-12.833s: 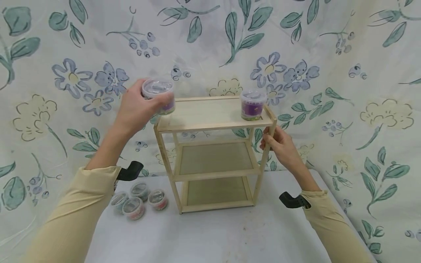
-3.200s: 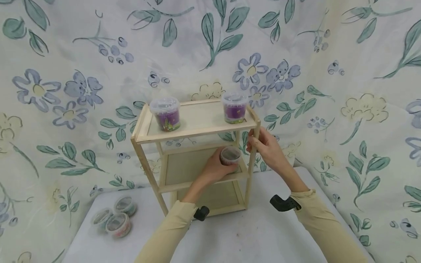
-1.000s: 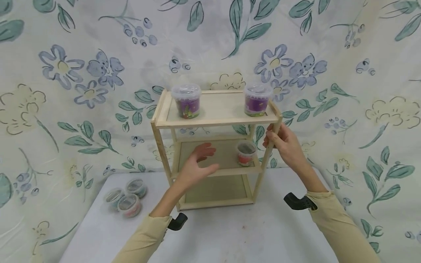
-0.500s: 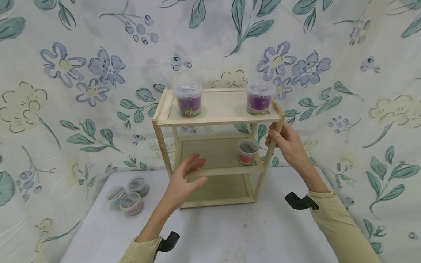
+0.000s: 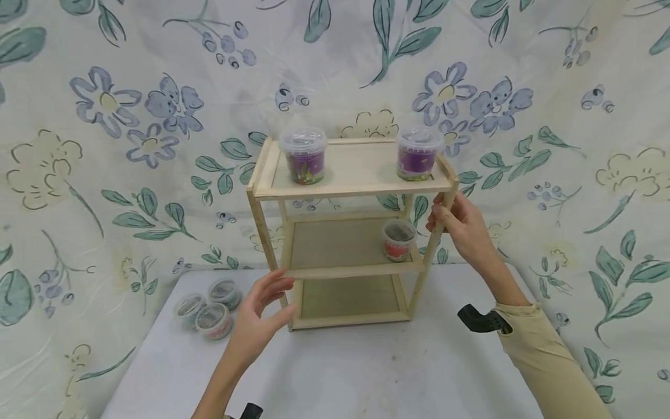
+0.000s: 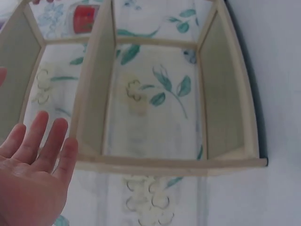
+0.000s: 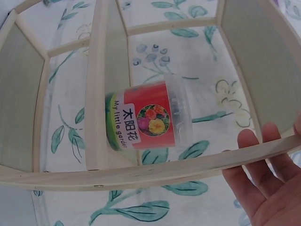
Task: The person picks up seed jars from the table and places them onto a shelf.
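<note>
My right hand point(image 5: 463, 227) grips the front right post of a wooden three-tier shelf point(image 5: 356, 270); in the right wrist view its fingers point(image 7: 256, 183) curl round the post. My left hand point(image 5: 256, 317) hovers by the shelf's lower left side with fingers spread and nothing held. A small red-labelled lidded plastic tub point(image 5: 398, 240) stands upright at the right end of the middle tier. On its label in the right wrist view are flowers and "My little garden". Two larger purple-labelled tubs stand on the top tier, one at the left point(image 5: 303, 157) and one at the right point(image 5: 417, 156).
Three small lidded tubs point(image 5: 213, 321) stand grouped on the white table point(image 5: 335, 372), left of the shelf and close to my left hand. Behind the shelf hangs a floral cloth point(image 5: 335, 70).
Earlier, my left hand put a purple tub on the top left, then the red-labelled tub on the middle tier. It has since withdrawn left and down. My right hand stays on the post.
</note>
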The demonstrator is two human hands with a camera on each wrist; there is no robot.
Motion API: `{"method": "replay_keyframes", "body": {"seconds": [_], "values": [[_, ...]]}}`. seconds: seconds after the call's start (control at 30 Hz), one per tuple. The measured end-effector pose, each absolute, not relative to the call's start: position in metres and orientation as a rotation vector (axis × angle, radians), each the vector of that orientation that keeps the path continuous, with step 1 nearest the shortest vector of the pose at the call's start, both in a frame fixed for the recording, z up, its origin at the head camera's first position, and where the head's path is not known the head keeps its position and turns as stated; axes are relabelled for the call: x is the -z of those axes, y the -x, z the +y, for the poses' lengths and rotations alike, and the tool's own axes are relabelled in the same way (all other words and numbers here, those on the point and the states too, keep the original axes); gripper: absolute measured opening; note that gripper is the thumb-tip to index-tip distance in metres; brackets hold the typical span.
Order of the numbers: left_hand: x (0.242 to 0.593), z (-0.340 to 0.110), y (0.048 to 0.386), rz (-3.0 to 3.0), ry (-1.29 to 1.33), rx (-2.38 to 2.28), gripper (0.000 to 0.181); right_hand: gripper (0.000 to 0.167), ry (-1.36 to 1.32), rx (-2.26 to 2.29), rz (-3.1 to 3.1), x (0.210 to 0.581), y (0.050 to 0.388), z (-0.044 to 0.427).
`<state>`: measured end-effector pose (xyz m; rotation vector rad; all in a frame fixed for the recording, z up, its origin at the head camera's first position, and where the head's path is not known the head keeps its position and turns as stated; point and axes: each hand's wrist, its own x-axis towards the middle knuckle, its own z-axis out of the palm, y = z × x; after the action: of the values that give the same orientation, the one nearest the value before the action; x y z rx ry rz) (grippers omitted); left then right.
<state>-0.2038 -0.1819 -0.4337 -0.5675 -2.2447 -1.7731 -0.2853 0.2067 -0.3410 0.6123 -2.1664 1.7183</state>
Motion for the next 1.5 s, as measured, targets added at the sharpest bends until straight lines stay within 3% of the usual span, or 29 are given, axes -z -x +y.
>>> {"method": "replay_keyframes", "body": {"seconds": [0.17, 0.5, 0.67, 1.23, 1.5], "values": [[0.439, -0.206, 0.194, -2.244, 0.445, 1.721, 0.057, 0.006, -0.601, -1.721, -2.166, 0.341, 0.284, 0.206], [0.472, -0.276, 0.184, -2.305, -0.249, 1.582, 0.061, 0.011, -0.611, -1.712, -2.161, 0.341, 0.285, 0.207], [0.495, -0.297, 0.181, -2.278, -0.474, 1.565, 0.067, 0.010, -0.597, -1.729, -2.155, 0.340, 0.285, 0.208], [0.550, -0.316, 0.211, -2.325, -0.651, 1.739, 0.102, 0.020, -0.623, -1.741, -2.153, 0.340, 0.290, 0.204], [0.558, -0.301, 0.224, -2.344, -0.702, 1.615, 0.104, 0.015, -0.622, -1.714, -2.154, 0.344, 0.290, 0.208]]}}
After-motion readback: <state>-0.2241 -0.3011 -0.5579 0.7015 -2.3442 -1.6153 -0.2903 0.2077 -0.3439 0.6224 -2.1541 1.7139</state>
